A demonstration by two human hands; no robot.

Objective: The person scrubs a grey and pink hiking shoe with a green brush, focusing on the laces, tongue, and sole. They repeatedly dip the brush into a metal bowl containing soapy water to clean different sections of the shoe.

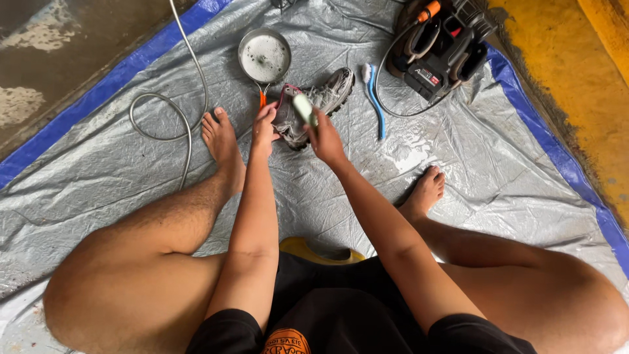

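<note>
A grey sports shoe (321,101) lies on the grey tarpaulin (118,164) between my bare feet. My left hand (264,128) grips its heel end by the pink collar. My right hand (324,137) holds a pale green brush (303,108) against the shoe's side. Both arms reach forward from my lap.
A small metal pan (264,57) of soapy water with an orange handle stands just beyond the shoe. A blue and white toothbrush (374,98) lies to the right. A black machine (440,46) with cables sits at the back right. A metal hose (171,111) curls left. A yellow stool edge (298,248) shows under me.
</note>
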